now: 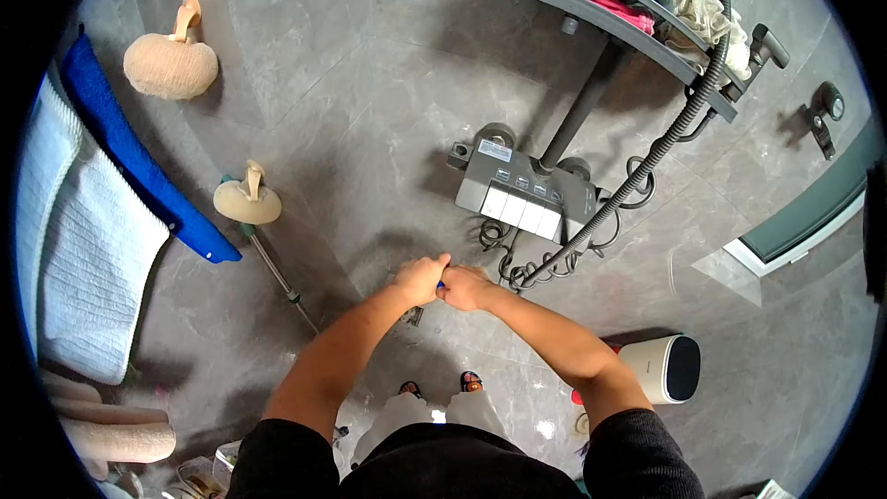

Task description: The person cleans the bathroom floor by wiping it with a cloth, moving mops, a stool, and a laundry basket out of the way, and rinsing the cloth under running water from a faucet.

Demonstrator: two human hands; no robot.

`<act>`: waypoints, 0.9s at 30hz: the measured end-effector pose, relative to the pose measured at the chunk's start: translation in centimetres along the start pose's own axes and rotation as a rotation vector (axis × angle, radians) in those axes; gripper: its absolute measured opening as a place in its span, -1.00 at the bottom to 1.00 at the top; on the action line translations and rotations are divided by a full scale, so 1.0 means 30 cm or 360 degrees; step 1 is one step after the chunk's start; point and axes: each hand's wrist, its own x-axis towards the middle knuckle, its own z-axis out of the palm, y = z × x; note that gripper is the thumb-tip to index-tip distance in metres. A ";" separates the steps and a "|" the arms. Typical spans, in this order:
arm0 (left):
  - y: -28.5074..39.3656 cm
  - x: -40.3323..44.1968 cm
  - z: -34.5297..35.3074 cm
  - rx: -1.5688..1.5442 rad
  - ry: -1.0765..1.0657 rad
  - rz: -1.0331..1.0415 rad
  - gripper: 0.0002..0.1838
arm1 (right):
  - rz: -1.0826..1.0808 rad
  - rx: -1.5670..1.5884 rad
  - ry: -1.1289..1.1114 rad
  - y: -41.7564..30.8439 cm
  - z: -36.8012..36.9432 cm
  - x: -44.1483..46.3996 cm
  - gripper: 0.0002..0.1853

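My left hand [420,279] and my right hand [465,287] meet in front of my body, fingers closed and pressed together. Between them shows a small blue bit [441,285] of something. Most of it is hidden by the fingers, so its kind cannot be made out. Just beyond the hands, on the wall, is a grey shower control unit [517,187] with several pale keys. A ribbed shower hose [637,176] hangs down beside it, with coils near its lower end.
A grey shelf [637,35] holds bath puffs [702,14]. Towels [102,231] and a blue cloth [139,148] hang at left. Two round scrubbers [171,65] are on the wall near a metal pole [270,263]. A white bin [651,368] stands at right.
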 end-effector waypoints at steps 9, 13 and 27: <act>0.133 -0.004 0.072 -0.0597 0.0333 -0.0101 -0.46 | 0.0110 0.1481 0.0880 0.295 0.260 -0.196 -0.86; 0.162 0.057 0.146 -0.1215 0.0223 -0.0233 -0.38 | 0.0694 0.1919 0.1427 0.275 0.049 -0.437 -0.81; 0.459 0.031 0.104 -0.2236 0.0118 -0.0307 -0.50 | 0.0021 0.2526 0.1301 0.317 -0.188 -0.542 -0.86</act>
